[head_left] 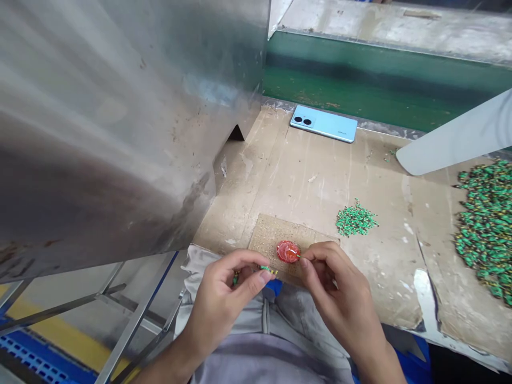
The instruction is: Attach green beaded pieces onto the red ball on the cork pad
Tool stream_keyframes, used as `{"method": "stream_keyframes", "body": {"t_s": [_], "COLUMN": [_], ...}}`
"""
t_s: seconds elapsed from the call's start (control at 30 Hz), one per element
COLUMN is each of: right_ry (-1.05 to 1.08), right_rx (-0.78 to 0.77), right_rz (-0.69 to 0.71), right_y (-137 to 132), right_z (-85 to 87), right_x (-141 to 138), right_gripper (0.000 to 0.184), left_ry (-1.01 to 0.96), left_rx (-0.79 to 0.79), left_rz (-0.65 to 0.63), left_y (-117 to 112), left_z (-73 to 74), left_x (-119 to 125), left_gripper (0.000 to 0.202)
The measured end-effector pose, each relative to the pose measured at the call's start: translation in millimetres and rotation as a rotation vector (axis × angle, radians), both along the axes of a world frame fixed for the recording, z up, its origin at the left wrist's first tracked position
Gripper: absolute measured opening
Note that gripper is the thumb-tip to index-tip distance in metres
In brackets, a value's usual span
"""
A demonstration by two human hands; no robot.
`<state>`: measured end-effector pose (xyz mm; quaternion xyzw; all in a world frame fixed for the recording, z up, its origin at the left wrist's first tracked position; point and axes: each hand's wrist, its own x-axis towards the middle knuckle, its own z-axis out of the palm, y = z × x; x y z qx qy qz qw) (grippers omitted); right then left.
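The left hand (226,304) and right hand (336,288) are held together just above the person's lap. The left grip is nearly closed, thumb and forefinger pinching a small green-and-yellow bead (267,269), its long axis running sideways toward the other hand; the fingers hide part of it. The right grip is also nearly closed, its fingertips (303,260) at the right edge of a glossy red disc (288,252), with a thin green stem (298,255) pointing sideways from it. What the disc is made of is hard to make out. Below lies a rough tan mat (276,234) on a scuffed table (320,184). Farther right sit a small heap of green beads (356,218) and a larger heap (486,229). Beyond are a pale blue phone (323,123) and, at left, a dented metal panel (120,133).
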<state>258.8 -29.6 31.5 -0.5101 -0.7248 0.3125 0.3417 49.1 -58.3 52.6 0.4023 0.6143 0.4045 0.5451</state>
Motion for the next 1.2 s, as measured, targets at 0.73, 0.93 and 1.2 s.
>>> {"method": "stream_keyframes", "body": {"t_s": [0.73, 0.93, 1.2], "right_ry": [0.154, 0.445, 0.629], "right_rx": [-0.028, -0.175, -0.318], "right_rz": [0.044, 0.010, -0.033], "right_y": [-10, -27, -37], "right_z": [8.8, 13.4, 6.3], "right_x": [3, -11, -19], "right_gripper": [0.011, 0.010, 0.009], "left_ry": [-0.045, -0.100, -0.266], "left_rx": [0.078, 0.171, 0.111], "left_rz": [-0.020, -0.046, -0.046], "left_y": [-8, -11, -9], "left_z": [-0.2, -3.7, 0.0], "left_x": [6, 8, 14], "left_gripper": [0.015, 0.006, 0.010]}}
